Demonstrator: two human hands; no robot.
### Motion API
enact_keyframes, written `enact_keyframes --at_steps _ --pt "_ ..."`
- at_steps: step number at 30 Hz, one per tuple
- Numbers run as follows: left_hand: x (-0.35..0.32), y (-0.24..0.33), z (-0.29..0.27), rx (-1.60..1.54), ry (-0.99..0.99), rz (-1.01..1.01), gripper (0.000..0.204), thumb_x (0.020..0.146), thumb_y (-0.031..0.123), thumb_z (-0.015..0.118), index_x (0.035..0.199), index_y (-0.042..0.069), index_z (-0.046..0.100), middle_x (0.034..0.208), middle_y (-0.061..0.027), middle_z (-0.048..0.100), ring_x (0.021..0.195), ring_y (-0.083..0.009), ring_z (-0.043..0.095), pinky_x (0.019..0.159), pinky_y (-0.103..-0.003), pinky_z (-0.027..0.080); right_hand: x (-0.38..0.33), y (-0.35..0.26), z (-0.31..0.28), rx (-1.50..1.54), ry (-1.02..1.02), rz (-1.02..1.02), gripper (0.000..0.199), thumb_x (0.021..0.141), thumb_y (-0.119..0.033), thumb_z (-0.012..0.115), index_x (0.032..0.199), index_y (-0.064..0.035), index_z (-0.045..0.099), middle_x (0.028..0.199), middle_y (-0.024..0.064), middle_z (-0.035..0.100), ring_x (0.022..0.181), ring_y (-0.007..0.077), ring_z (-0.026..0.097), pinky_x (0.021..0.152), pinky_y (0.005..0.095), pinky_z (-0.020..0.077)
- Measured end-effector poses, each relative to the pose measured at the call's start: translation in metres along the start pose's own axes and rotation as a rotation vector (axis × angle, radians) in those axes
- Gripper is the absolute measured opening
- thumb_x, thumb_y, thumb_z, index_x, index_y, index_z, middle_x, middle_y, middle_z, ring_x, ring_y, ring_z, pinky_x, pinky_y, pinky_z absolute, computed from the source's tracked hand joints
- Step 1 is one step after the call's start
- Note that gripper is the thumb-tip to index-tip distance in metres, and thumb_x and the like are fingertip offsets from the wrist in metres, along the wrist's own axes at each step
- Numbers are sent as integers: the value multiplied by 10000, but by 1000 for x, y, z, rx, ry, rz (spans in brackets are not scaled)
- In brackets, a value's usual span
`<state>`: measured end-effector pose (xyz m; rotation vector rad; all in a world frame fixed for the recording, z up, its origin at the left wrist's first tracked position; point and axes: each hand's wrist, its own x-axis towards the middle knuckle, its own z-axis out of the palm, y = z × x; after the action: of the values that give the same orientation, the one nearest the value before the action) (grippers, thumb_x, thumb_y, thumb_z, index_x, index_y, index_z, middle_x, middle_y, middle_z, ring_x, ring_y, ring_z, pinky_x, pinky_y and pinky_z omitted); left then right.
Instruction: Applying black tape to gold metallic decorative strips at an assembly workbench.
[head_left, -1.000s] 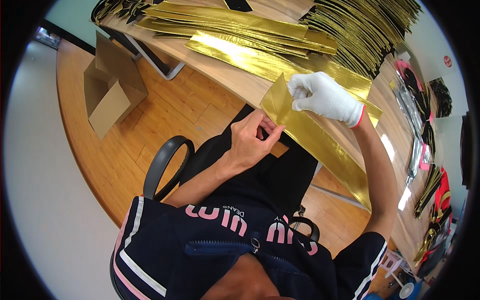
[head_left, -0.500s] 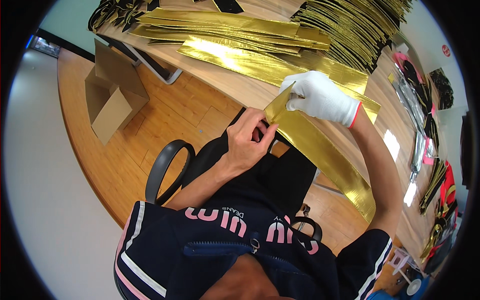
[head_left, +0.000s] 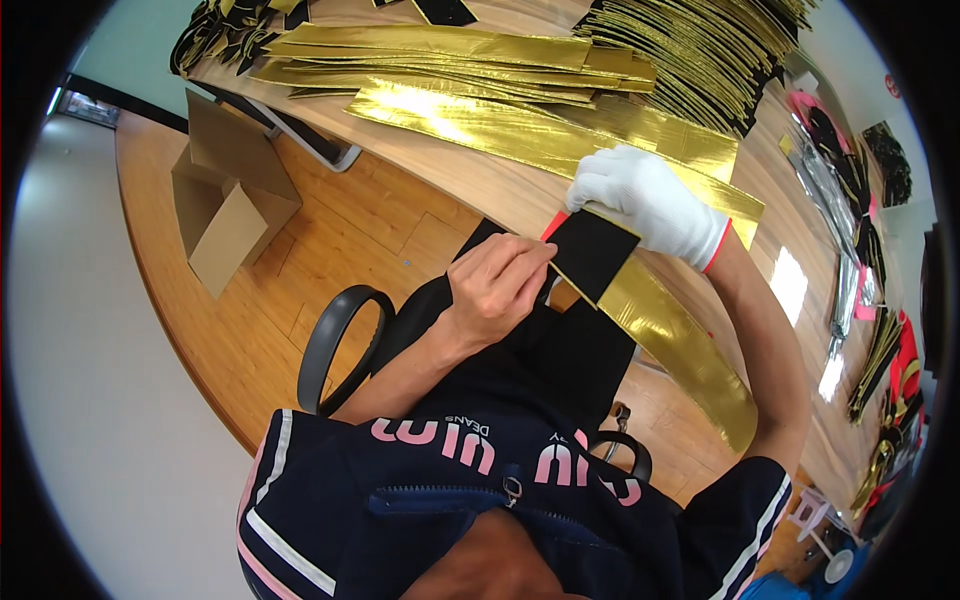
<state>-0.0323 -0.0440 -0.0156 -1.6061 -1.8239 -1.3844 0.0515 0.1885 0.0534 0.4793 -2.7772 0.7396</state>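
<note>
A long gold foil strip [head_left: 685, 345] hangs from my hands over my lap, its lower end reaching my right forearm. Its upper end is folded over, so a black backing flap [head_left: 597, 250] faces up. My bare left hand [head_left: 495, 290] pinches the left edge of that flap between thumb and fingers. In a white glove with a red cuff, my right hand [head_left: 650, 205] grips the flap's far edge, its fingertips partly hidden. A small red piece [head_left: 556, 224] shows between the hands at the fold; what it is I cannot tell.
Gold strips [head_left: 440, 45] lie stacked on the wooden table [head_left: 430, 160], beside a large pile of black-and-gold strips [head_left: 690, 50]. Silver and black bundles [head_left: 835, 220] lie on the right. An open cardboard box [head_left: 230, 190] stands on the floor, left. A chair armrest [head_left: 335, 350] is by my left arm.
The strip's upper end has been folded over, turning its black side up. My right hand has shifted slightly right, and the red piece has come into sight.
</note>
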Motion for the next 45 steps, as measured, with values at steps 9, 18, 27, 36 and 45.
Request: enact_keyframes --at_steps 9,18,27,36,45 --pt "-3 -4 -4 70 -63 135 315 739 -81 774 1033 33 764 954 -62 721 722 -224 667 611 -317 523 -11 2 -1 -86 6 -92 60 870 -86 692 924 -106 674 930 44 661 883 303 640 805 415 520" --pt "-5 -9 -9 84 -82 172 369 718 -107 767 1047 58 793 961 -50 734 678 -207 646 573 -315 489 -17 -1 2 -202 19 -173 127 821 -74 717 932 -119 675 953 14 670 874 244 647 795 371 513" --pt "-5 -14 -12 121 -115 232 323 754 -9 844 1058 94 805 970 -23 735 662 -183 624 560 -307 469 -19 7 7 -125 69 -192 186 802 -46 737 969 -101 679 981 32 683 904 266 658 793 384 528" --pt "21 -10 -23 208 -337 393 336 850 134 711 1177 74 761 1170 -59 716 1113 -251 674 876 -381 538 -22 6 8 -93 93 -125 208 799 -26 725 984 -111 683 1000 48 682 939 298 654 817 404 533" --pt "13 -1 9 123 -601 476 696 820 156 764 1470 13 561 1592 -153 510 1487 -327 478 1235 -462 368 -33 -4 2 -80 115 1 221 824 -44 711 1043 -80 707 1001 78 685 940 323 660 833 416 544"
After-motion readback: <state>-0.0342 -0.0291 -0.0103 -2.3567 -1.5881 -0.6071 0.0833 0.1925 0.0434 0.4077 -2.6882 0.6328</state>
